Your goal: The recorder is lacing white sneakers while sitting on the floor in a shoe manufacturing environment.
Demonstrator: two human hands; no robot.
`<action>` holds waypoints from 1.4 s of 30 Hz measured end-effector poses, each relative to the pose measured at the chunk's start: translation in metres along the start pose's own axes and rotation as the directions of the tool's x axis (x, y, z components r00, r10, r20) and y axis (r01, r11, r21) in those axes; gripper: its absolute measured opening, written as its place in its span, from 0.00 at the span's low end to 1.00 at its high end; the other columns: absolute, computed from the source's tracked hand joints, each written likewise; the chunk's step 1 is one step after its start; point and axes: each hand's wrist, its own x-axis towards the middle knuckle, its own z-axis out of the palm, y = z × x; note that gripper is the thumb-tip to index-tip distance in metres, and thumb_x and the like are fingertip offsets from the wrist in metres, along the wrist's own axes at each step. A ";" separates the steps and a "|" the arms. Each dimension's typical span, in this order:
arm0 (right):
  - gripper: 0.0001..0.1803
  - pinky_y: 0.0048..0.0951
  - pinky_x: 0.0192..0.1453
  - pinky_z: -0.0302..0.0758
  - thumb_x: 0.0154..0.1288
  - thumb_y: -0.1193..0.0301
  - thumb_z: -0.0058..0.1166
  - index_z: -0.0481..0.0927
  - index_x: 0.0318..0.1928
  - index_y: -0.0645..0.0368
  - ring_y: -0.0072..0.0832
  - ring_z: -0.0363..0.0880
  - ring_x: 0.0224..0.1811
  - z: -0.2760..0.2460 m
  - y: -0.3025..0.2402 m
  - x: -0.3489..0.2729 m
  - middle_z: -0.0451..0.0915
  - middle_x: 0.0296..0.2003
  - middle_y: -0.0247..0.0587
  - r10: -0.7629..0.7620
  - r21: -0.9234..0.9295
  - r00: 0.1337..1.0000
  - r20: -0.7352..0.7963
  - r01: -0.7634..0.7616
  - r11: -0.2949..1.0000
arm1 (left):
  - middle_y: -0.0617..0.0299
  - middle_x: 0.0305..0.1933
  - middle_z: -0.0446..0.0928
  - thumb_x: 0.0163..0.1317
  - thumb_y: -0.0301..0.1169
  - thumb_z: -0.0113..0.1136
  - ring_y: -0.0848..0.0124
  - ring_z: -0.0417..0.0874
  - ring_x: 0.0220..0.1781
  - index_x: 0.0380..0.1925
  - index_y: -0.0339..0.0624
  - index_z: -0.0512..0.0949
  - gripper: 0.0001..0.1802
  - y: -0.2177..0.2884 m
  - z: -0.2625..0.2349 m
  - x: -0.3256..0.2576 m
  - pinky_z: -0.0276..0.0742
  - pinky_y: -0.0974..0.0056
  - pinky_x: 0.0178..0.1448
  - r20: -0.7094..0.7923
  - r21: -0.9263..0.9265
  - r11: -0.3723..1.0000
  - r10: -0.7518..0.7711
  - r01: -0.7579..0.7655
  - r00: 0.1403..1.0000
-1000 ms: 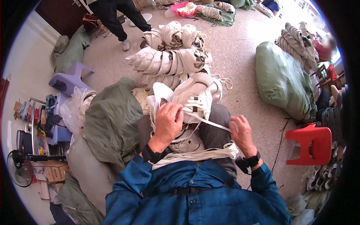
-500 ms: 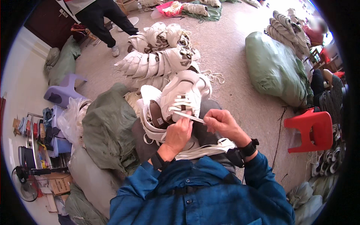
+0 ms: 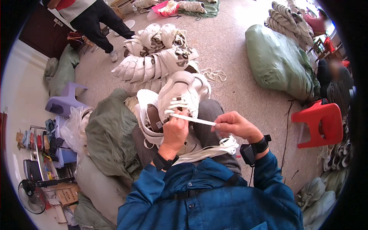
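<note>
Right hand (image 3: 234,125): thumb and forefinger pinch the end of a flat white lace (image 3: 199,120), which runs straight leftward. Left hand (image 3: 175,132): fingers curled at the eyelets of a pale shoe upper (image 3: 178,86); whether they grip it cannot be told. The upper lies just beyond them, above grey trousers (image 3: 209,111). Farther beyond the fingers, stacked uppers (image 3: 147,69) rest on speckled flooring (image 3: 226,50). Right of the fingers: green sack (image 3: 276,57), red stool (image 3: 320,120); well left, purple stool (image 3: 65,100).
</note>
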 end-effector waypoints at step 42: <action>0.10 0.27 0.41 0.78 0.75 0.67 0.55 0.79 0.45 0.62 0.21 0.78 0.31 0.039 0.058 0.025 0.78 0.28 0.32 -0.017 0.571 0.921 -0.390 0.256 0.780 | 0.48 0.30 0.81 0.64 0.28 0.61 0.48 0.82 0.33 0.35 0.37 0.78 0.06 0.024 0.018 -0.012 0.76 0.51 0.37 0.164 -0.387 0.828 -0.372 0.406 0.914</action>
